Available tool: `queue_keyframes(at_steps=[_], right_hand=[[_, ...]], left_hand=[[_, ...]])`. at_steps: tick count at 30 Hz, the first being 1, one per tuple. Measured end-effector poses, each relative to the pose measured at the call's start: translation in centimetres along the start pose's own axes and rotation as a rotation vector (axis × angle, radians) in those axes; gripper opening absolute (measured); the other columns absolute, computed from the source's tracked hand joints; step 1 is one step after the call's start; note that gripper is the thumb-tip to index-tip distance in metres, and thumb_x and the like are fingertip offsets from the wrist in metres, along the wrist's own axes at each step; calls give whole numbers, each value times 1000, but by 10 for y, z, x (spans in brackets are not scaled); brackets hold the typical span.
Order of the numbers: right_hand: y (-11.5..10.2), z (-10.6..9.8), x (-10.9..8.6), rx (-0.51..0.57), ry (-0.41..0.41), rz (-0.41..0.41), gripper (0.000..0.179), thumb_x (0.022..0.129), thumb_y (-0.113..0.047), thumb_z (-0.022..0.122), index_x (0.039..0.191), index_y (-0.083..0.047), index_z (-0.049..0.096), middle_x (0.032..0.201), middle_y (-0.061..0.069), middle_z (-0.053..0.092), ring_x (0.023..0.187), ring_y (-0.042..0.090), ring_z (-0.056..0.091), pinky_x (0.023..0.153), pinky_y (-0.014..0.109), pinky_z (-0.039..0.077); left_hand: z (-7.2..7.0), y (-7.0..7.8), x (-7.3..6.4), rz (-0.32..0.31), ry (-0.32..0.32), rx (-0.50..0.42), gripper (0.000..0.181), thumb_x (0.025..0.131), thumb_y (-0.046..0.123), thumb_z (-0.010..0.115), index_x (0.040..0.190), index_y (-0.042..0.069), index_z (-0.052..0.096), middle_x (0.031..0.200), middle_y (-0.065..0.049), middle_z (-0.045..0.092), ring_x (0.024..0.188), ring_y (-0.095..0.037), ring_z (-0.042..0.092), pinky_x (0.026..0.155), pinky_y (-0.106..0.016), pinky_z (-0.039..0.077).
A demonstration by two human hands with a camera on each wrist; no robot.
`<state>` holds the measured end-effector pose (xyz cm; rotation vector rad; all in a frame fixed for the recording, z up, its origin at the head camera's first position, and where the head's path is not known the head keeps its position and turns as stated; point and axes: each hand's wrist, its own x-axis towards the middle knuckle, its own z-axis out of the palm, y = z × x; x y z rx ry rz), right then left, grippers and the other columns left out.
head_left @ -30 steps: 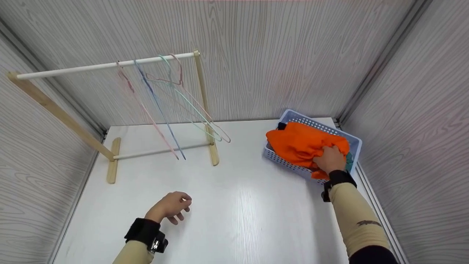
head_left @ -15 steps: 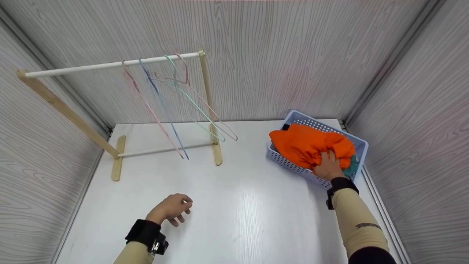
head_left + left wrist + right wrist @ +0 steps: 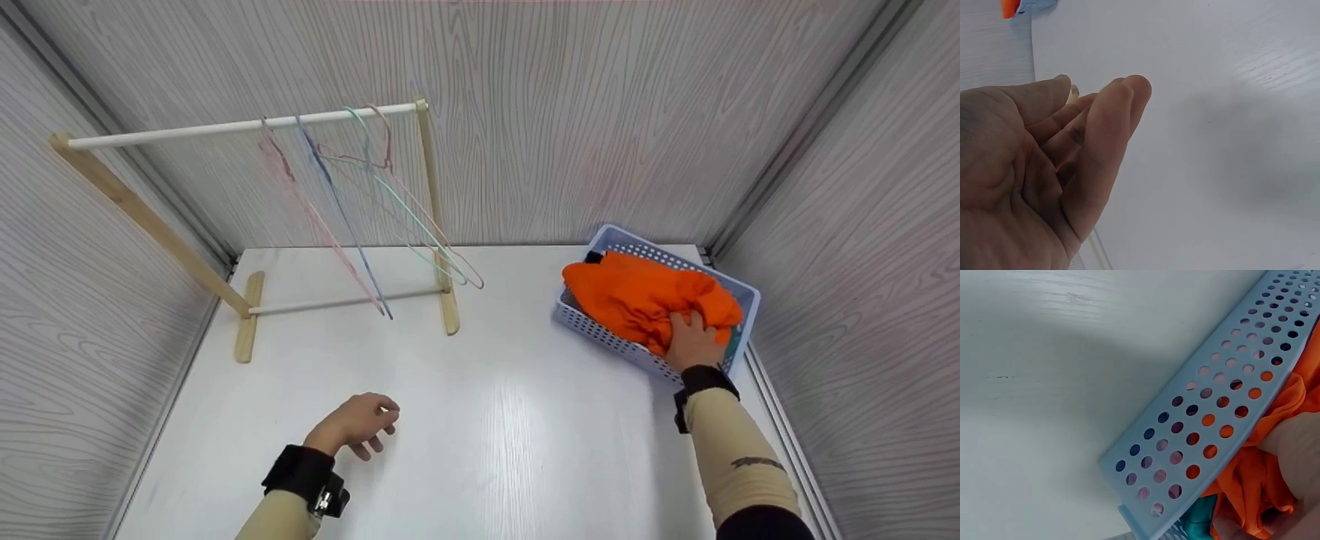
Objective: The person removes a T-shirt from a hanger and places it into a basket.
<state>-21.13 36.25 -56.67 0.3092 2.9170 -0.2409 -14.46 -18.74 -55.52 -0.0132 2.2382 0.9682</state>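
Observation:
On the right side of the white table, a blue perforated basket [image 3: 609, 341] holds a bunched orange cloth garment [image 3: 626, 289]. My right hand [image 3: 694, 345] reaches over the basket's near rim and grips the orange garment near its right end. Seen from the right wrist, folds of the orange garment [image 3: 1249, 486] lie between thumb and fingers [image 3: 1230, 530], with some fingers hidden or cut off. My left hand [image 3: 352, 424] hovers at the front left, fingers loosely curled. From the left wrist, the left palm [image 3: 994, 174] holds nothing.
A wooden rack with a white rod [image 3: 187, 131] stands at the back left, carrying several hangers, among them a blue hanger [image 3: 341, 214]. Teal cloth [image 3: 1199, 517] lies under the orange garment. Grey wood-grain walls [image 3: 517, 150] enclose the table.
The orange flap that hung over the basket's near rim is now inside, and the garment is bunched more around my right hand. The head view has shifted slightly; my left hand stays put.

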Motion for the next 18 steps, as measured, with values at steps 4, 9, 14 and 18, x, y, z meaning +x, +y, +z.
queue_keyframes(at_steps=[4,9,14,18], right_hand=[[-3,-11,-2,25,-21,-31,59,89,-26,65,135,-2,36,142,35,24,108,63,40,86,77,41],[-14,-32,-7,16,-45,-35,58,90,-20,59,140,-2,35,146,34,19,107,64,43,86,75,43],[-28,-51,-11,3,33,-31,55,90,-19,58,139,-1,39,143,35,23,102,62,47,84,74,43],[-41,-61,-12,9,76,-55,49,92,-16,53,137,-1,40,139,33,29,107,59,45,81,74,44]], left_hand=[[-4,4,1,1,6,2,33,101,20,51,128,4,58,102,-12,71,69,-20,69,53,-33,58],[-11,15,6,33,-4,3,35,102,21,50,131,3,56,104,-13,70,71,-20,69,54,-33,58],[-15,25,11,71,-9,-8,35,102,21,49,132,2,55,107,-16,70,73,-22,70,54,-34,59],[-15,30,15,95,28,10,33,102,20,50,130,4,56,107,-16,70,71,-21,70,54,-33,58]])
